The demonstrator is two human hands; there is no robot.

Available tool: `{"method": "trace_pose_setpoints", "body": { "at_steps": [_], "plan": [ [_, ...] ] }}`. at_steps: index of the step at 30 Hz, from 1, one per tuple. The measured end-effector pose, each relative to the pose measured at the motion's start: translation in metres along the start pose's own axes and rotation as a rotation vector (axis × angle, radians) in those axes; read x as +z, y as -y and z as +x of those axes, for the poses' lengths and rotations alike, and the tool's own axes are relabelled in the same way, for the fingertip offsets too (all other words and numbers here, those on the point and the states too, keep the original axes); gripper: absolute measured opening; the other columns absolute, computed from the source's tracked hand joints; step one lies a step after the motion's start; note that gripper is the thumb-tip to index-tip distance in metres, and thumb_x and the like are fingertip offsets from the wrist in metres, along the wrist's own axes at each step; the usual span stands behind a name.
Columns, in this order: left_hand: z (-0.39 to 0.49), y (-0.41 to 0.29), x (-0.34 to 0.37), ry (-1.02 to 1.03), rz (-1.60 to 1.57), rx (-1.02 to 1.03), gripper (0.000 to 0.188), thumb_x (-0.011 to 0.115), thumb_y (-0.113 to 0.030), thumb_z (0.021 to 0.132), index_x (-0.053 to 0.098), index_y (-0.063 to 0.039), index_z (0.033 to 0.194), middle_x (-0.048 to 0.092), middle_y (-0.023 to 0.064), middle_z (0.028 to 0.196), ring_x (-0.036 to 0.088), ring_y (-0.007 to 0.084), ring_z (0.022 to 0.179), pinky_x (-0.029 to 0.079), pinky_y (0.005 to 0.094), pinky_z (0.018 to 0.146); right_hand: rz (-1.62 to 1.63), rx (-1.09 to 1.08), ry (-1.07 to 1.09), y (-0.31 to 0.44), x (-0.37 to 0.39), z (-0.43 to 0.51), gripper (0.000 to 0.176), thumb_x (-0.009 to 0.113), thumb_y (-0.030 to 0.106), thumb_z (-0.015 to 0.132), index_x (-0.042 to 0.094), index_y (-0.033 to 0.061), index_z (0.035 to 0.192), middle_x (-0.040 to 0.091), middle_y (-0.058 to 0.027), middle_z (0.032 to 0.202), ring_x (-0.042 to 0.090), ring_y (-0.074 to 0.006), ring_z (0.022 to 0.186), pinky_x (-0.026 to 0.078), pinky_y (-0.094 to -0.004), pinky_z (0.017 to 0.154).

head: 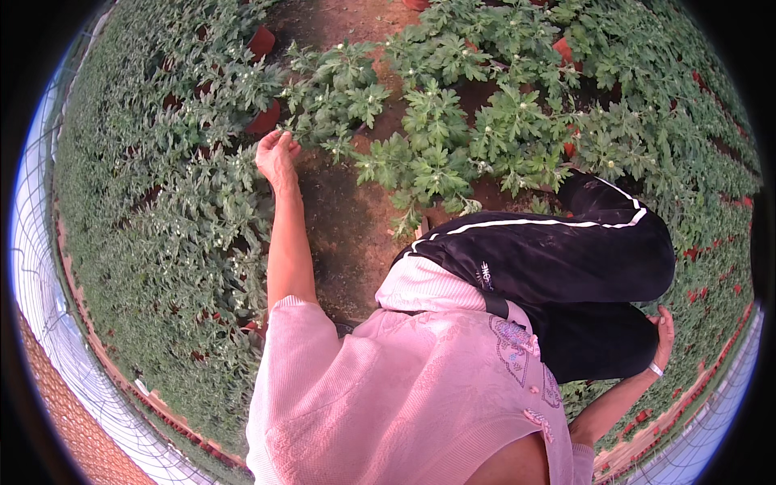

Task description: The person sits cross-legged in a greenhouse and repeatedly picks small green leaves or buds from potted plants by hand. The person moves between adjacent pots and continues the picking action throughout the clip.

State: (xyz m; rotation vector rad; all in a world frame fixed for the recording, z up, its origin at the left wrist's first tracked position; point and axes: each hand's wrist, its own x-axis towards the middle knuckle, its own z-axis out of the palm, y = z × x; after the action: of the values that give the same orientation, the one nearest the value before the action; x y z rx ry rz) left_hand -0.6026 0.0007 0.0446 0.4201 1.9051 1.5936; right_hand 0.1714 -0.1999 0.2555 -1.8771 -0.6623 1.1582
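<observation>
At the upper left, my left hand (pixel 277 154) reaches out with its thumb and fingertips drawn together. It is beside the leafy shoots of a potted chrysanthemum (pixel 339 91), just below a tilted red plastic pot (pixel 264 117); whether a shoot or bud is between the fingertips cannot be told. Far to the right, my right hand (pixel 664 333), with a pale band at the wrist, lies against the knee of my black trousers (pixel 597 342) and holds nothing visible. More chrysanthemums with small buds (pixel 439 163) spread before my bent legs.
Bare brown soil (pixel 339 224) runs between the plants. Dense rows of potted plants (pixel 151 242) stand on the left, and more foliage (pixel 697 200) with red pots lies beyond my knees. Another red pot (pixel 261 42) is at the top.
</observation>
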Motion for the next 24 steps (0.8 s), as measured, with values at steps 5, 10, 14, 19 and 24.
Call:
{"method": "trace_pose_setpoints", "body": {
  "at_steps": [5,10,14,19,24],
  "plan": [
    [0.003,0.005,-0.001,-0.030,-0.038,0.005,0.016,0.061,0.002,0.076,0.056,0.003,0.092,0.059,0.0075,0.076,0.059,0.0151,0.059,0.054,0.0275,0.056,0.013,-0.002,-0.002,0.003,0.005,-0.003,0.041,0.061,0.024,0.086,0.053,0.0002,0.118,0.062,-0.0029,0.078,0.059,-0.0129,0.080,0.046,-0.0265,0.080],
    [0.005,0.011,-0.004,-0.020,-0.152,0.033,0.012,0.058,0.003,0.075,0.057,0.002,0.087,0.059,0.0080,0.072,0.059,0.0169,0.056,0.055,0.0290,0.055,0.034,-0.009,-0.001,0.005,0.012,-0.008,0.039,0.061,0.024,0.086,0.054,0.0011,0.117,0.064,-0.0036,0.080,0.059,-0.0122,0.081,0.046,-0.0261,0.081],
    [0.003,0.014,-0.006,-0.009,-0.216,-0.001,0.012,0.056,0.004,0.073,0.058,0.002,0.085,0.059,0.0082,0.070,0.058,0.0180,0.053,0.054,0.0301,0.053,0.040,-0.003,-0.022,0.006,0.015,-0.008,0.039,0.062,0.023,0.086,0.054,0.0009,0.117,0.064,-0.0037,0.079,0.060,-0.0127,0.081,0.046,-0.0268,0.080],
    [0.000,0.017,-0.007,-0.011,-0.230,-0.041,0.012,0.054,0.001,0.074,0.059,0.001,0.085,0.060,0.0092,0.070,0.058,0.0178,0.051,0.054,0.0298,0.051,0.074,0.012,-0.016,0.006,0.015,-0.007,0.039,0.062,0.023,0.086,0.054,0.0003,0.117,0.063,-0.0030,0.078,0.060,-0.0133,0.081,0.047,-0.0274,0.080],
    [0.000,0.004,-0.012,-0.037,-0.100,-0.013,0.013,0.054,-0.005,0.075,0.062,-0.001,0.085,0.060,0.0066,0.075,0.057,0.0143,0.054,0.051,0.0263,0.055,0.037,0.005,-0.014,0.004,0.008,-0.005,0.039,0.061,0.023,0.087,0.053,0.0006,0.118,0.063,-0.0033,0.079,0.059,-0.0134,0.083,0.046,-0.0278,0.081]
  ]
}}
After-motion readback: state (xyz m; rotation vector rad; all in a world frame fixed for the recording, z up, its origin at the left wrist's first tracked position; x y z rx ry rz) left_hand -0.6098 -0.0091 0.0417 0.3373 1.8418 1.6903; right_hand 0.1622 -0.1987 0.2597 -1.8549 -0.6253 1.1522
